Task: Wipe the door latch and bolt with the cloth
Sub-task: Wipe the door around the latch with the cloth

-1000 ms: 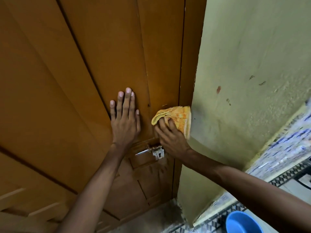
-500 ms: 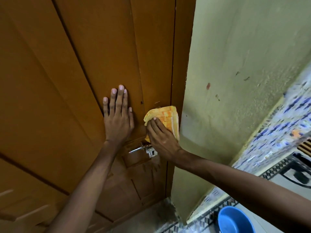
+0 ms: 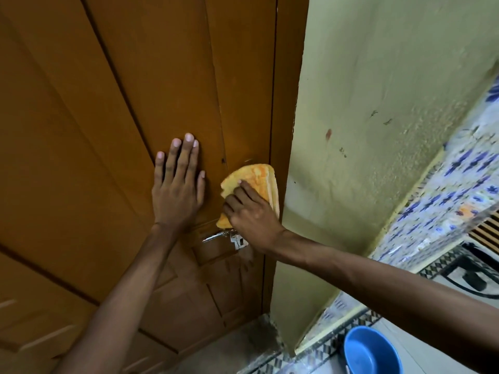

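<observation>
A brown wooden door [image 3: 113, 125] fills the left of the view. My left hand [image 3: 176, 188] lies flat on it with fingers spread, holding nothing. Just right of it, my right hand [image 3: 251, 214] presses a folded orange-yellow cloth [image 3: 255, 176] against the door's edge strip, near the frame. A silver bolt and latch [image 3: 225, 237] sits directly below the cloth, its rod pointing left; my right wrist covers its right end. The cloth's lower corner hangs just above the bolt.
A pale yellow-green wall [image 3: 378, 117] juts out right of the door frame. Blue-patterned tiles [image 3: 445, 190] run along the far right. A blue plastic bowl [image 3: 371, 352] stands on the floor at the bottom right.
My right hand and the cloth have slid down and left along the door edge, closer to the bolt. The left hand stays flat on the door.
</observation>
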A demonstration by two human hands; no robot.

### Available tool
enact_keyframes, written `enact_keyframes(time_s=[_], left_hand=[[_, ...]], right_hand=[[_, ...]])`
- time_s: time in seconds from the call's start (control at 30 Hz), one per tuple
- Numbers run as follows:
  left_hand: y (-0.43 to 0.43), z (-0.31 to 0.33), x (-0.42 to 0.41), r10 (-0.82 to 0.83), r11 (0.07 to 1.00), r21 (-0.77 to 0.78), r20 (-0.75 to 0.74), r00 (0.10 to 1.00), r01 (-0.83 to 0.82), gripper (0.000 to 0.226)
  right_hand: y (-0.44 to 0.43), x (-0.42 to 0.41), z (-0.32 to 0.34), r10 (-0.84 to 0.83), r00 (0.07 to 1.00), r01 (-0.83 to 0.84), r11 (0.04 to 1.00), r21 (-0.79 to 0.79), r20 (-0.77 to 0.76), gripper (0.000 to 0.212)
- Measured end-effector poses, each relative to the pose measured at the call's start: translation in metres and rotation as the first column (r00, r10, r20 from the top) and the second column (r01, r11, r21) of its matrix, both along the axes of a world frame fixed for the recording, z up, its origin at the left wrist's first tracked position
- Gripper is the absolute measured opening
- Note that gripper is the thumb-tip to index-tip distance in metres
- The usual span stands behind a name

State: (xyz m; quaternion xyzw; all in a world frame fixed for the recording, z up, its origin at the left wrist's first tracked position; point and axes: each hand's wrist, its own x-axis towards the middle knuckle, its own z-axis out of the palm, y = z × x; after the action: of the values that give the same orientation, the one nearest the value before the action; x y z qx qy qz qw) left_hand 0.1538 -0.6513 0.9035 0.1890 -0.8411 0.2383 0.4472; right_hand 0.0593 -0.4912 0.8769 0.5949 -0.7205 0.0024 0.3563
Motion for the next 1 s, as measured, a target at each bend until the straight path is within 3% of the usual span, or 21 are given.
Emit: enact_keyframes(time_s=[0.07, 0.17, 0.27, 0.4, 0.5, 0.57, 0.63, 0.73, 0.8, 0.87, 1.0], left_hand=[[0.001, 0.0, -0.001, 0.003, 1.0, -0.001, -0.006, 1.0, -0.003, 0.061], [0.001, 0.0, -0.001, 0.0, 1.0, -0.011, -0.013, 1.0, 0.0, 0.061], [-0.001, 0.0, -0.001, 0.0, 1.0, -0.009, 0.0, 1.0, 0.0, 0.061], [-0.001, -0.003, -0.001, 0.014, 1.0, -0.028, -0.01, 1.0, -0.014, 0.061], [-0.002, -0.01, -0.004, 0.029, 0.999, -0.016, -0.041, 0.999, -0.03, 0.062], [-0.003, -0.02, -0.006, 0.039, 0.999, 0.014, -0.069, 0.997, -0.039, 0.065], [-0.005, -0.033, -0.006, 0.058, 0.998, 0.028, -0.077, 0.995, -0.056, 0.069], [-0.01, -0.049, -0.004, 0.101, 0.994, -0.03, -0.065, 0.993, -0.103, 0.073], [-0.014, -0.052, -0.003, 0.109, 0.992, -0.059, -0.061, 0.992, -0.113, 0.074], [-0.016, -0.053, -0.004, 0.109, 0.991, -0.073, -0.061, 0.992, -0.113, 0.075], [-0.018, -0.057, -0.006, 0.116, 0.989, -0.086, -0.067, 0.991, -0.121, 0.076]], right_hand=[[0.002, -0.008, -0.008, -0.007, 0.997, 0.011, 0.999, 0.043, -0.082, 0.025], [0.006, -0.019, -0.036, -0.039, 0.993, 0.066, 0.966, 0.249, -0.115, 0.023], [0.002, -0.016, -0.038, -0.032, 0.994, 0.009, 0.976, 0.219, 0.1, 0.015], [0.022, -0.011, -0.029, 0.107, 0.937, -0.126, 0.991, 0.038, 0.333, 0.03], [0.061, -0.004, -0.045, 0.122, 0.759, -0.009, 0.984, -0.177, 0.64, 0.04], [0.078, -0.003, -0.063, 0.097, 0.524, 0.231, 0.94, -0.251, 0.846, 0.052], [0.084, -0.008, -0.077, 0.14, 0.332, 0.498, 0.814, -0.299, 0.933, 0.044], [0.072, -0.017, -0.092, 0.215, 0.203, 0.743, 0.602, -0.293, 0.955, 0.02], [0.055, -0.023, -0.1, 0.27, 0.176, 0.807, 0.512, -0.295, 0.947, 0.021], [0.033, -0.022, -0.106, 0.3, 0.172, 0.818, 0.487, -0.305, 0.938, 0.027], [-0.006, 0.011, -0.12, 0.207, 0.259, 0.699, 0.634, -0.331, 0.943, 0.058]])
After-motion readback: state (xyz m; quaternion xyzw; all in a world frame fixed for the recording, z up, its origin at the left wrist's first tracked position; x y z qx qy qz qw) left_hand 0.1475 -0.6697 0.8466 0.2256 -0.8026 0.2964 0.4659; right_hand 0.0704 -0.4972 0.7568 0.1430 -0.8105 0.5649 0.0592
